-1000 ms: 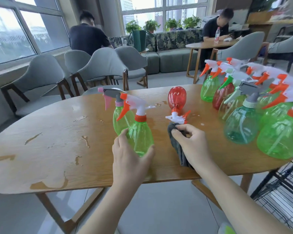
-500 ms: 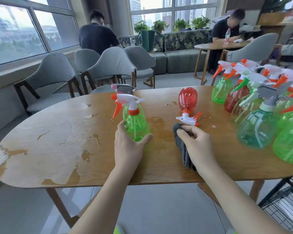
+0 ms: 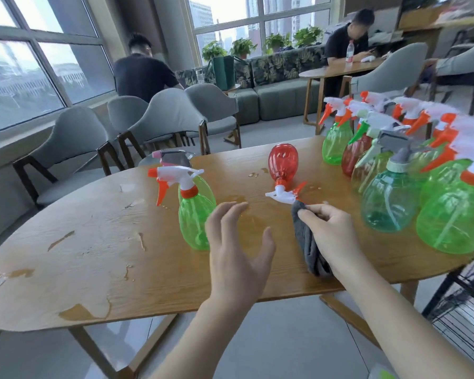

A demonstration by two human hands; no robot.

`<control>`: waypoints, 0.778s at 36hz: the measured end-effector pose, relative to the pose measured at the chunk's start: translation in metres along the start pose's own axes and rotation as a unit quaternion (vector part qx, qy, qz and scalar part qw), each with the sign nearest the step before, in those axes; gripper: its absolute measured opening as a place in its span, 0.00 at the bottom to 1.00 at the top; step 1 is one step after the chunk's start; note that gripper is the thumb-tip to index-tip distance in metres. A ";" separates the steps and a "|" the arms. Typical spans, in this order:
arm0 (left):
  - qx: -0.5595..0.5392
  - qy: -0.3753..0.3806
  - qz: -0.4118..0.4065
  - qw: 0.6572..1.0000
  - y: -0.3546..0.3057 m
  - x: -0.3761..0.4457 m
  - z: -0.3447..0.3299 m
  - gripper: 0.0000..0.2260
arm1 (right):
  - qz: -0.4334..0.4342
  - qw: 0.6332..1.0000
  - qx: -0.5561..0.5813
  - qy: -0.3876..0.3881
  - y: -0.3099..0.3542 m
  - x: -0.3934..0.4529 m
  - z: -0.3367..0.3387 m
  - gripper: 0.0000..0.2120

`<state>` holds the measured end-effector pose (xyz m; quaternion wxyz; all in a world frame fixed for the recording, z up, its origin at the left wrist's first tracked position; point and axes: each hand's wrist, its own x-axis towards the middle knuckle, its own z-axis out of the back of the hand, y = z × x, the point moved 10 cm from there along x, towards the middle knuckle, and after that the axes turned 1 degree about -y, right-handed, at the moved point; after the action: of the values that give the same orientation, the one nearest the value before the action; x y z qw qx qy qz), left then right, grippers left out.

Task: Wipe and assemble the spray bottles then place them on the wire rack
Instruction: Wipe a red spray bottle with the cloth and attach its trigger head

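Worn and water-spotted, the wooden table (image 3: 99, 258) fills the middle of the frame, where the right hand (image 3: 333, 236) pinches a grey cloth (image 3: 308, 250) against the top while the left hand (image 3: 237, 258) hovers with fingers spread, holding nothing, just right of an upright green spray bottle (image 3: 196, 214). Beyond the cloth a red spray bottle (image 3: 282, 165) lies on its side, its white trigger head towards the hands. Clustered spray bottles (image 3: 394, 192) stand at centre right, above a black wire rack (image 3: 465, 305) at lower right.
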<state>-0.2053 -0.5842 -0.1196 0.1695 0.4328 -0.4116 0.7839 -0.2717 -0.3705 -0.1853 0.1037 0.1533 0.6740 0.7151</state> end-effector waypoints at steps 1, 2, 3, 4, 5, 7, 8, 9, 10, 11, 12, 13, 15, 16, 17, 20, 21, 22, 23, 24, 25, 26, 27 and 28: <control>0.006 0.046 0.005 0.999 -0.003 0.002 -0.020 0.21 | 0.000 1.000 -0.005 -0.001 0.000 0.002 0.005 0.05; 0.015 0.097 0.024 0.995 -0.001 0.005 -0.042 0.21 | 0.002 1.000 -0.008 -0.003 -0.001 0.004 0.009 0.06; 0.032 0.152 0.049 0.987 0.003 0.008 -0.063 0.21 | 0.004 1.000 -0.010 -0.006 -0.002 0.006 0.013 0.08; 0.055 0.201 0.073 0.975 0.009 0.011 -0.084 0.22 | 0.003 1.000 -0.011 -0.012 -0.003 0.009 0.016 0.09; 0.082 0.241 0.097 0.962 0.016 0.014 -0.103 0.24 | 0.000 1.000 -0.012 -0.017 -0.004 0.011 0.019 0.09; 0.139 0.300 0.136 0.934 0.029 0.022 -0.134 0.27 | -0.005 0.999 -0.018 -0.028 -0.006 0.015 0.025 0.07; 0.165 0.320 0.150 0.921 0.035 0.027 -0.147 0.28 | -0.002 0.999 -0.028 -0.036 -0.005 0.016 0.030 0.06; 0.188 0.337 0.162 0.908 0.043 0.030 -0.159 0.29 | 0.004 0.998 -0.043 -0.045 -0.003 0.017 0.035 0.05; 0.209 0.350 0.171 0.897 0.050 0.034 -0.169 0.29 | 0.012 0.997 -0.055 -0.058 0.000 0.018 0.040 0.04; 0.228 0.363 0.178 0.886 0.058 0.036 -0.178 0.29 | 0.021 0.995 -0.061 -0.073 0.003 0.019 0.046 0.04; 0.245 0.377 0.185 0.874 0.065 0.038 -0.185 0.29 | 0.028 0.994 -0.060 -0.088 0.005 0.020 0.052 0.03; 0.262 0.391 0.191 0.862 0.073 0.038 -0.192 0.30 | 0.033 0.993 -0.056 -0.095 0.006 0.021 0.056 0.03; 0.290 0.410 0.188 0.844 0.082 0.038 -0.200 0.30 | 0.032 0.994 -0.048 -0.088 0.007 0.023 0.059 0.04; 0.298 0.411 0.184 0.842 0.083 0.039 -0.203 0.29 | 0.028 0.995 -0.046 -0.079 0.007 0.024 0.059 0.04; 0.300 0.407 0.180 0.844 0.083 0.041 -0.204 0.27 | 0.026 0.996 -0.044 -0.071 0.007 0.025 0.059 0.04; 0.305 0.398 0.172 0.848 0.078 0.048 -0.202 0.21 | 0.024 0.997 -0.044 -0.054 0.006 0.027 0.059 0.03; 0.310 0.401 0.171 0.845 0.077 0.049 -0.199 0.20 | 0.026 0.997 -0.041 -0.052 0.006 0.026 0.059 0.03; 0.315 0.404 0.168 0.842 0.075 0.051 -0.197 0.19 | 0.028 0.998 -0.038 -0.051 0.006 0.026 0.059 0.02; 0.320 0.407 0.166 0.839 0.072 0.052 -0.194 0.18 | 0.030 0.998 -0.034 -0.049 0.007 0.025 0.058 0.02; 0.322 0.408 0.165 0.838 0.069 0.053 -0.190 0.18 | 0.033 0.998 -0.032 -0.047 0.008 0.024 0.057 0.02; 0.322 0.408 0.163 0.839 0.066 0.056 -0.186 0.19 | 0.037 0.998 -0.030 -0.044 0.010 0.022 0.055 0.02; 0.321 0.406 0.161 0.841 0.061 0.060 -0.181 0.19 | 0.042 0.998 -0.027 -0.039 0.012 0.019 0.052 0.03; 0.322 0.405 0.155 0.842 0.056 0.065 -0.176 0.20 | 0.046 0.998 -0.023 -0.033 0.014 0.017 0.049 0.03; 0.323 0.404 0.145 0.843 0.050 0.070 -0.171 0.19 | 0.049 0.998 -0.019 -0.026 0.015 0.014 0.045 0.04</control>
<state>-0.3683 -0.4855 -0.1360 0.0552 0.0434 -0.0880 0.9936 -0.2677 -0.3243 -0.1670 0.0888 0.2025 0.6489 0.7280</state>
